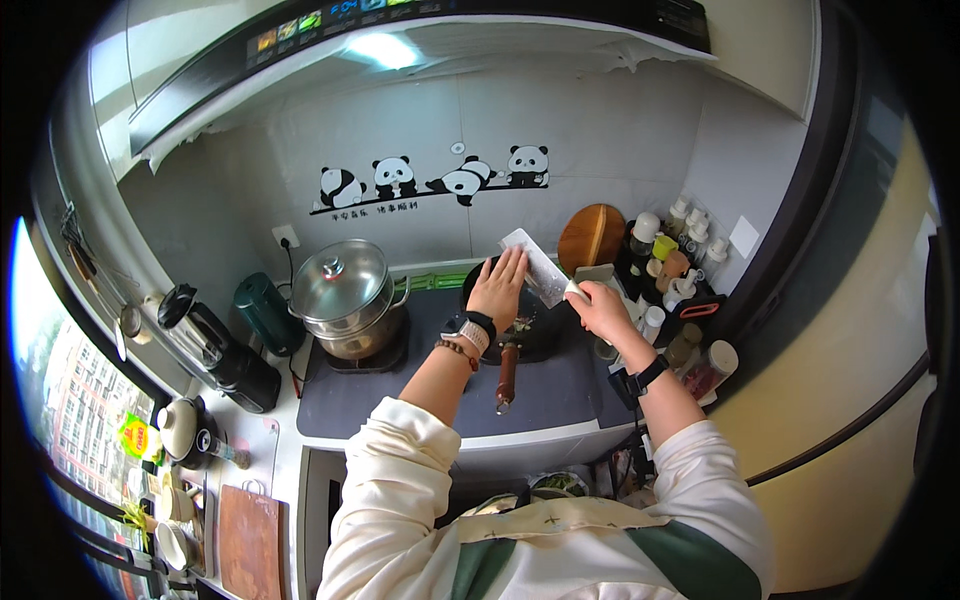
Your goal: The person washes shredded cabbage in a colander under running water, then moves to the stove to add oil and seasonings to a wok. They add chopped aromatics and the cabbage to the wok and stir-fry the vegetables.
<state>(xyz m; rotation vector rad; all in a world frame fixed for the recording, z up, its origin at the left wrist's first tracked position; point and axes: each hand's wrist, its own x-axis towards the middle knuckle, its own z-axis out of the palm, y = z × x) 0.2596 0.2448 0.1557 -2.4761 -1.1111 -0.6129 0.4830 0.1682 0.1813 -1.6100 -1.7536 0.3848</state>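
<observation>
My right hand (605,311) grips the pale handle of a Chinese cleaver (546,274), whose wide, wet-looking blade is tilted over a dark wok (551,341). Against the left side of that blade lies my left hand (498,285), its fingers extended together and flat. Small chopped bits (519,325) show inside the wok below the blade. The wok's brown wooden handle (507,379) points toward me. Part of the wok is hidden behind my left hand and the cleaver.
Left of the wok stands a lidded steel steamer pot (346,300), beside a green kettle (268,313) and a black blender (221,352). Seasoning bottles (694,229) and a round wooden board (591,238) crowd the right. A rectangular cutting board (251,541) lies at lower left. The range hood (420,26) hangs overhead.
</observation>
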